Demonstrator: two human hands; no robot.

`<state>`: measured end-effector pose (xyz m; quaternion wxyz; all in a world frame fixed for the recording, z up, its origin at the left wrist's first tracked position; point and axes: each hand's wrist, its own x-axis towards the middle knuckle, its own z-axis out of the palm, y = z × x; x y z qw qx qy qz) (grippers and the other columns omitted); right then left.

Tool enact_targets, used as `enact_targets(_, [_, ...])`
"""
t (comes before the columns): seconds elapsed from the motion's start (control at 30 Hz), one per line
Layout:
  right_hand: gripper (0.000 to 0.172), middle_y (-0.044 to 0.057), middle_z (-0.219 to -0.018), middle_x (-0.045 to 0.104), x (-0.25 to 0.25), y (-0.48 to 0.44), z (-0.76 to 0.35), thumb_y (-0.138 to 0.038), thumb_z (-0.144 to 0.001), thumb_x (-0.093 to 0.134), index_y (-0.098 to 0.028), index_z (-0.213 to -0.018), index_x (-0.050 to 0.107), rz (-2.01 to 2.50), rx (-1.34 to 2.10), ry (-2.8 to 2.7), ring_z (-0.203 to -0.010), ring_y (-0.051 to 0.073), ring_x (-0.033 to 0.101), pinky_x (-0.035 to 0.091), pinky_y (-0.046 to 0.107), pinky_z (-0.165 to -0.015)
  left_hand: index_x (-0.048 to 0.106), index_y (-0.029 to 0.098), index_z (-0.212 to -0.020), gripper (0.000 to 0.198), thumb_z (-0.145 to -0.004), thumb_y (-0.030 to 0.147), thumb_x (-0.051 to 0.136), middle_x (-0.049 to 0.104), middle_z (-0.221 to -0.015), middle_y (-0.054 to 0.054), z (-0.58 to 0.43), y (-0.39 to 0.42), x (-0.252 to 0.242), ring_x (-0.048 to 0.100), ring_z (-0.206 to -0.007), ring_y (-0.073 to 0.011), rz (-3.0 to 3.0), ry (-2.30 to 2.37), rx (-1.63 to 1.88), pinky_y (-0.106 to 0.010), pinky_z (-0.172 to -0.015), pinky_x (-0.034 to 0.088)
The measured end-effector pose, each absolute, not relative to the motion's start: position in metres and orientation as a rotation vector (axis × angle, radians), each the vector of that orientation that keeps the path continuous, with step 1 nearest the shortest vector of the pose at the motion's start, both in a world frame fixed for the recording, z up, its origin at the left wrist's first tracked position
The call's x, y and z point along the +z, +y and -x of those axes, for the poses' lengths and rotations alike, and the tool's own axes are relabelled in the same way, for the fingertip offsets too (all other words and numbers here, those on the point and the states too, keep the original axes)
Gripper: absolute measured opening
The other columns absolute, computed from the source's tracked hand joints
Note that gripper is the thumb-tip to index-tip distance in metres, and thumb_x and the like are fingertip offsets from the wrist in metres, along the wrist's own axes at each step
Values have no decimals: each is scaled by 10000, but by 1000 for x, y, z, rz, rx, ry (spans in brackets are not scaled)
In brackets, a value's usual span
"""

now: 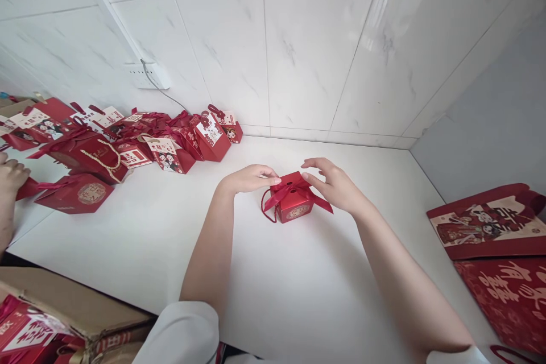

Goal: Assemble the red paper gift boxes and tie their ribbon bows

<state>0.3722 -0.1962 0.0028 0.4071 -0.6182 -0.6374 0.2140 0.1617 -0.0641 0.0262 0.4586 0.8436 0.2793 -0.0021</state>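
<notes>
A small red gift box [294, 207] stands on the white table [298, 296], with a red ribbon [288, 189] across its top and a red cord loop at its left side. My left hand [251, 177] pinches the ribbon's left part with thumb and fingers closed. My right hand [335, 185] pinches the ribbon's right part, where a loose tail hangs down toward the right. Both hands hover just over the box top.
Several finished red gift boxes and bags [140, 142] lie piled at the back left against the tiled wall. Another person's hand [11, 176] shows at the far left. Flat red paper bags [490, 227] lie at the right edge. A cardboard carton [63, 307] sits at the lower left.
</notes>
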Motion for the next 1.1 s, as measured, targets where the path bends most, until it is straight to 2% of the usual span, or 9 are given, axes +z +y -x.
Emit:
enact_targets(0.27, [257,33,-843,652,6,-211,-315,-201,-821,587,-202,-1076,549,1491,190,-2188,-720,186,590,385,273,-598,642,211,-966,250,-785,358,551,629,-1071,-31,-180,-68,15,546,-1027,-193,-2228,540,112,-317,-899,432])
enact_targets(0.33, [150,21,-734,637,1,-210,-306,-128,-828,528,-186,-956,579,1557,100,-2269,-617,173,558,317,265,-525,661,216,-941,235,-781,356,561,628,-1057,-32,-182,-67,12,550,-1008,-194,-2247,516,85,-307,-876,438])
enact_targets(0.43, [213,1,-651,609,1,-210,-308,-59,-844,439,-194,-757,578,1591,160,-2293,-545,140,510,268,251,-496,677,225,-938,218,-792,326,551,626,-1059,-28,-182,-64,9,548,-1014,-192,-2257,522,89,-296,-862,436])
enact_targets(0.67, [173,-22,-759,630,29,-227,-337,-159,-908,443,-232,-875,597,1476,614,-2151,-607,114,542,394,234,-561,672,189,-951,233,-819,299,515,650,-1023,-32,-181,-63,9,580,-900,-160,-2126,523,45,-280,-814,455])
enact_targets(0.77, [130,41,-985,628,28,-231,-325,-212,-892,520,-234,-889,649,1442,513,-2262,-838,169,596,470,306,-711,668,181,-970,254,-812,327,531,653,-976,-35,-181,-64,11,580,-868,-159,-2083,522,20,-283,-792,456])
enact_targets(0.83, [97,102,-1209,552,19,-231,-310,-239,-836,621,-208,-914,670,1488,328,-2328,-1126,274,510,438,426,-906,667,185,-978,263,-804,339,543,653,-979,-38,-180,-64,12,578,-889,-168,-2080,515,12,-289,-793,453])
enact_targets(0.9, [244,153,-1338,463,9,-229,-295,-234,-806,659,-163,-1039,647,1569,196,-2351,-1286,343,359,330,522,-1032,659,191,-996,272,-798,342,551,650,-1007,-41,-178,-64,12,576,-911,-175,-2077,515,-1,-294,-793,451])
enact_targets(1.0, [372,152,-1379,443,3,-228,-290,-193,-895,515,-150,-1265,515,1553,227,-2351,-1318,306,342,276,539,-1081,645,195,-1023,280,-792,326,555,641,-1049,-43,-177,-62,12,577,-936,-175,-2076,526,-25,-295,-799,452])
enact_targets(1.1, [389,99,-1395,448,16,-234,-309,-186,-924,434,-201,-1310,482,1449,388,-2304,-1312,272,368,332,494,-1063,653,197,-1012,264,-790,298,554,641,-1063,-40,-178,-61,10,568,-978,-175,-2112,514,-18,-298,-850,440])
